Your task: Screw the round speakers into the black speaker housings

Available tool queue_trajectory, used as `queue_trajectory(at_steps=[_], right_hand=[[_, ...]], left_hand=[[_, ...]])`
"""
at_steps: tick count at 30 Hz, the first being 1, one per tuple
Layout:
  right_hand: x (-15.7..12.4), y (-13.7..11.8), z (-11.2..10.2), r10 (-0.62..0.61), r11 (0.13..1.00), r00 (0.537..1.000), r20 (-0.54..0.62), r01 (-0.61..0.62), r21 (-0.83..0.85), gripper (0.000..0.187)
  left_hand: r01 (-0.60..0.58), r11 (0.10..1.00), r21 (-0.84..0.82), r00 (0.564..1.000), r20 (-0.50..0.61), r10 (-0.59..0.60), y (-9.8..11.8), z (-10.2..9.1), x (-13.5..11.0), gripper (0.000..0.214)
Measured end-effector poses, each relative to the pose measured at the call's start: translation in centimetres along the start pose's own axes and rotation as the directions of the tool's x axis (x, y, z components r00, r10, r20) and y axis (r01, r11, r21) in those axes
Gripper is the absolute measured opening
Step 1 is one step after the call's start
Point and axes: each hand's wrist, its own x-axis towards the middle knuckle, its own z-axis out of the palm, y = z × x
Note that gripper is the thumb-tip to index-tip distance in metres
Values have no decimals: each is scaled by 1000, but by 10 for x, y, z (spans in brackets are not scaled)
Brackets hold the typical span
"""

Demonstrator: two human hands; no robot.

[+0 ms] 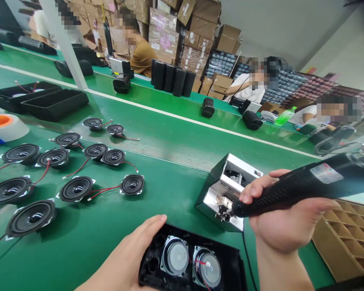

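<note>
My right hand is wrapped round a black electric screwdriver, whose tip rests at the mouth of a small silver screw feeder. My left hand grips the left end of a black speaker housing lying at the near edge. Two round speaker drivers sit inside the housing, backs facing up, with a red wire on the right one.
Several loose speaker drivers with red wires lie on the green belt to the left. Black trays and a tape roll sit far left. A cardboard divider box stands right. Other people sit across the belt behind black speaker shells.
</note>
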Motion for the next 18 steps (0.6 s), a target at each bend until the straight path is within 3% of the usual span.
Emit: queue_trajectory(at_steps=[11,18], right_hand=[[-16,-3,3,4,1000,999,40,-4,7,88],[-36,-21,-1,67,987,988,140,-87,138,77]], left_hand=[[7,1000,-12,1000,-5,-7,5,-1,4,138],[35,998,-43,998,50,-32,10,-5,8,136]])
